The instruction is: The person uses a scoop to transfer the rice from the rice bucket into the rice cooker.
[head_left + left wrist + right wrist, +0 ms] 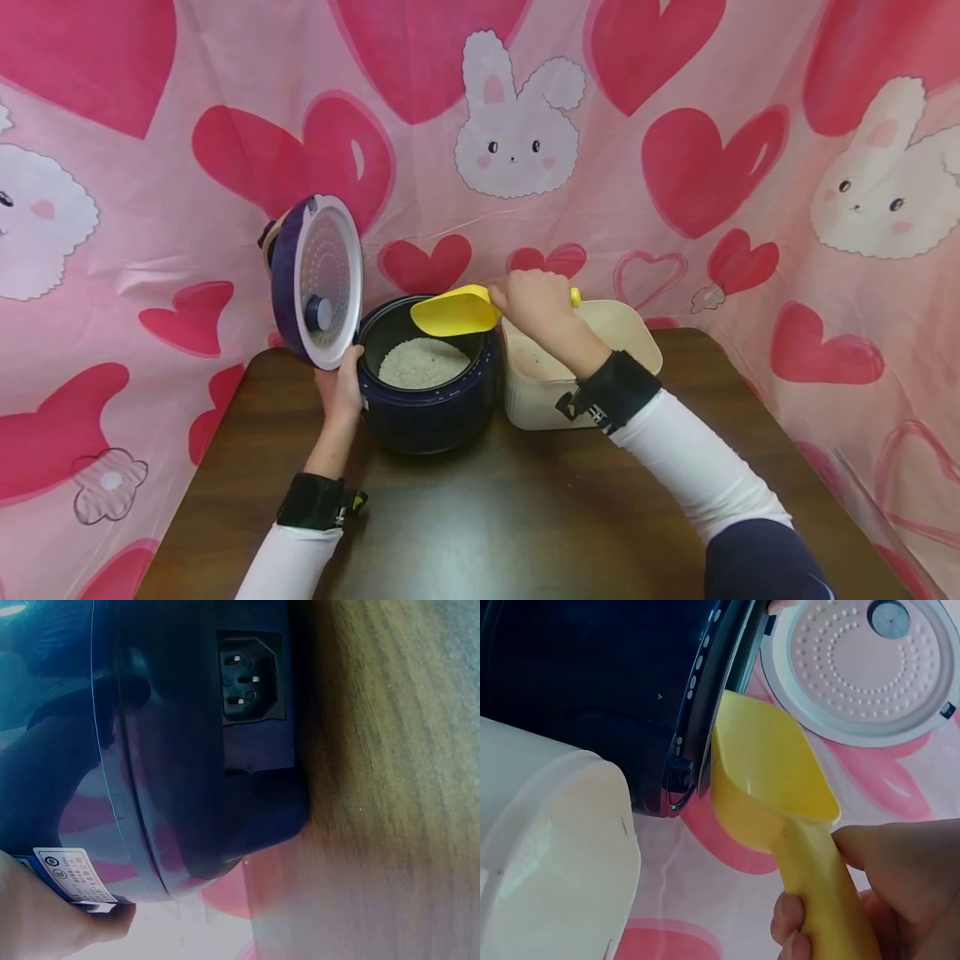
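Note:
A dark blue rice cooker [427,421] stands with its lid [330,275] raised on the left. White rice [423,363] lies in its inner pot. My left hand [341,387] holds the cooker's left side by the lid hinge, thumb at the rim; in the left wrist view part of that hand [56,915] lies by a white label [75,874]. My right hand [538,304] grips a yellow scoop [453,312] by its handle, the bowl above the pot's right rim. The scoop's bowl [769,761] shows bare inside in the right wrist view.
A cream-coloured bin [551,404] stands right of the cooker, open at the top, under my right forearm. Both stand at the back of a brown wooden table [480,525]. Behind hangs a pink cloth [427,183] with hearts and rabbits. A power socket [251,679] sits low on the cooker.

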Demonstrator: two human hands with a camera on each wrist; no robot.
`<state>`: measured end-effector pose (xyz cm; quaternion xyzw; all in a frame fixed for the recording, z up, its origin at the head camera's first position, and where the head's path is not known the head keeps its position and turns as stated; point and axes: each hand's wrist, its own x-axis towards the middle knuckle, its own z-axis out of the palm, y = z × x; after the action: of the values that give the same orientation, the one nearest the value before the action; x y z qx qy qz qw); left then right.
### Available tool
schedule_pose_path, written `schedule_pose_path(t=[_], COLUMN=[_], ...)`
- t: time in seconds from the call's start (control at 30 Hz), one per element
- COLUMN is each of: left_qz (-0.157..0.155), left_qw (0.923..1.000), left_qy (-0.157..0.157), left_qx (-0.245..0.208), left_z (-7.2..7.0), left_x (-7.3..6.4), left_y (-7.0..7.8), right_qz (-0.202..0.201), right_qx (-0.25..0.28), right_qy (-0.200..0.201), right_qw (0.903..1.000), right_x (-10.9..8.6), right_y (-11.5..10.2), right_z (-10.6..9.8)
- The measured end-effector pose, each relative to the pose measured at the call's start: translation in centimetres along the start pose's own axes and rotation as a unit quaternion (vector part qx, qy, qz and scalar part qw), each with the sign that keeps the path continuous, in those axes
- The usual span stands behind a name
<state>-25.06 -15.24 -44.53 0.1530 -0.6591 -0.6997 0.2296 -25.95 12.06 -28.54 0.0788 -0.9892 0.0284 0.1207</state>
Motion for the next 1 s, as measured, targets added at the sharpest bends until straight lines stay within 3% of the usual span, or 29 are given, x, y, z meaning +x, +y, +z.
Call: schedule_pose_path(t=[0.2, 0.43, 0.8, 0.9, 1.0], left_qz=[0.001, 0.003, 0.000, 0.001, 0.001], left_qw=[1.0000, 1.0000, 0.9999, 0.9999, 0.9999], left_qy=[-0.003, -0.004, 0.002, 0.004, 0.004], left_qx=[0.006, 0.001, 0.012, 0.012, 0.012], left_z=[-0.1, -0.1, -0.1, 0.0, -0.1], left_x=[0.0, 0.1, 0.0, 0.0, 0.0], left_y=[-0.2, -0.3, -0.3, -0.2, -0.1], right_qz=[-0.014, 0.000, 0.009, 0.003, 0.013], right_qx=[0.097, 0.224, 0.344, 0.354, 0.343], right_qy=[-0.063, -0.162, -0.198, -0.204, -0.199], right_qw=[0.9932, 0.9610, 0.9181, 0.9129, 0.9179], right_x=[0.0, 0.2, -0.6, -1.0, -1.5], right_y=[1.6, 4.7, 9.6, 10.8, 12.1], right_z=[0.3, 1.5, 3.1, 3.1, 3.0])
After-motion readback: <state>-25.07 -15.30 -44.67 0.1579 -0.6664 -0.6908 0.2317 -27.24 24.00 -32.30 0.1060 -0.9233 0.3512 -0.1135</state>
